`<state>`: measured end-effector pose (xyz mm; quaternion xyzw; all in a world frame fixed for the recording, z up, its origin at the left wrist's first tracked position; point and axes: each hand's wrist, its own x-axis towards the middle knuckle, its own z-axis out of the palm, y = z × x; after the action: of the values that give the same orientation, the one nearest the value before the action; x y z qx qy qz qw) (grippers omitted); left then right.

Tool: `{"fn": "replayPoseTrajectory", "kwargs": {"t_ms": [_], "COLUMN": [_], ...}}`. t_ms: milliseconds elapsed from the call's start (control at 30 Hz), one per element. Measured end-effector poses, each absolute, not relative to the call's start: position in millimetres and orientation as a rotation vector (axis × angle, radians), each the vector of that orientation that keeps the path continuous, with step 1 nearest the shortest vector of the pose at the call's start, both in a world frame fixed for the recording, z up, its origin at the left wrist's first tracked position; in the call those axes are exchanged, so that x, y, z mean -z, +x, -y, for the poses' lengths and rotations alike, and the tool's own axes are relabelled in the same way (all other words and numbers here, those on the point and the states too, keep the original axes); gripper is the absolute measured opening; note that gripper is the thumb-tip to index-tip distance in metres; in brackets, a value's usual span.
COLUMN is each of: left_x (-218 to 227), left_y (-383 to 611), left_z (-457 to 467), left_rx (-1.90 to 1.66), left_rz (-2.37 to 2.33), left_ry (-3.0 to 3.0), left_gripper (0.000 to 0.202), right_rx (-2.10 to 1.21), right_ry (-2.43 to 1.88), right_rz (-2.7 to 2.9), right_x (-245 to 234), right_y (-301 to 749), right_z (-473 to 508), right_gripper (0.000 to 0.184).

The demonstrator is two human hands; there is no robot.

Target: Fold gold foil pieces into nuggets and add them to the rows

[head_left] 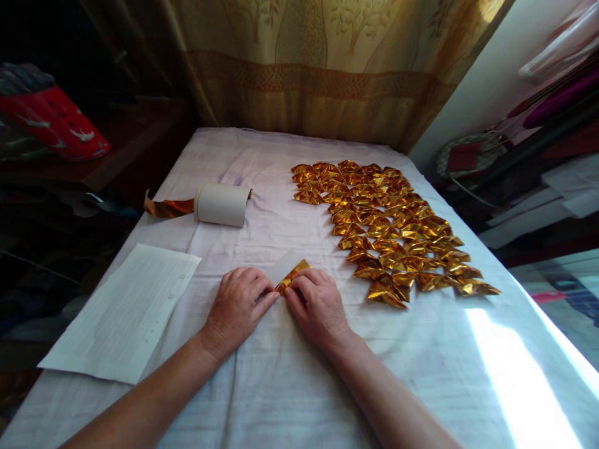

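Observation:
Between my two hands lies a small sheet of gold foil paper (296, 273), partly folded, its pale side showing toward the far left. My left hand (239, 300) pinches its near left corner with thumb and fingers. On the right edge, the fingers of my right hand (319, 304) are closed over the foil. Right of my hands, many folded gold foil pieces (381, 218) sit in close rows. A white cylinder (221, 204) lies on its side at the back left, with gold foil strips sticking out of both ends.
A printed sheet of paper (124, 312) lies at the left on the white cloth (271, 386). A red container (56, 121) stands on a dark cabinet (135, 137) at the far left. Behind the table hangs a gold curtain (299, 75). Shelved items fill the right side.

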<state>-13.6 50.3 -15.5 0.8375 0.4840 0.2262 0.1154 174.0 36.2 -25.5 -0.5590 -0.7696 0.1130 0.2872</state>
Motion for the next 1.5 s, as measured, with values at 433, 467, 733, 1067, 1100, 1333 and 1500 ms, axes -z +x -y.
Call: {"fn": "replayPoseTrajectory", "kwargs": {"t_ms": [433,467,733,1067,1100,1333,1500], "left_x": [15.5,15.6,19.0,17.7,17.6,18.4,17.6], "left_y": [-3.4,-3.2,-3.4,-4.1,-4.4,-9.4,-10.2], "left_z": [-49.5,-49.4,-49.8,-52.5,-52.6,-54.5,-55.1], "left_rx": [-0.622,-0.621,-0.595,-0.582,-0.587,-0.576,-0.583], "left_rz": [-1.573,-1.575,-1.588,-1.587,-1.579,-1.516,-1.507], "left_ry": [2.434,2.430,2.398,2.341,2.334,2.310,2.299], "left_gripper": [0.012,0.011,0.012,0.008,0.006,0.003,0.005], "right_rx": [-0.280,-0.282,-0.303,-0.521,-0.553,-0.653,-0.516], "right_ry": [-1.526,-1.531,-1.573,-1.543,-1.521,-1.427,-1.531], "right_rz": [2.045,2.044,2.052,2.010,2.004,1.979,2.003], "right_x": [26.9,27.0,26.3,22.0,22.1,19.9,16.7], "right_y": [172.9,172.9,171.8,174.6,176.2,183.0,173.0], "right_z": [-36.1,-36.1,-36.6,-44.8,-45.7,-46.4,-43.9], "right_gripper": [0.012,0.012,0.008,0.008,0.008,0.013,0.006]}}
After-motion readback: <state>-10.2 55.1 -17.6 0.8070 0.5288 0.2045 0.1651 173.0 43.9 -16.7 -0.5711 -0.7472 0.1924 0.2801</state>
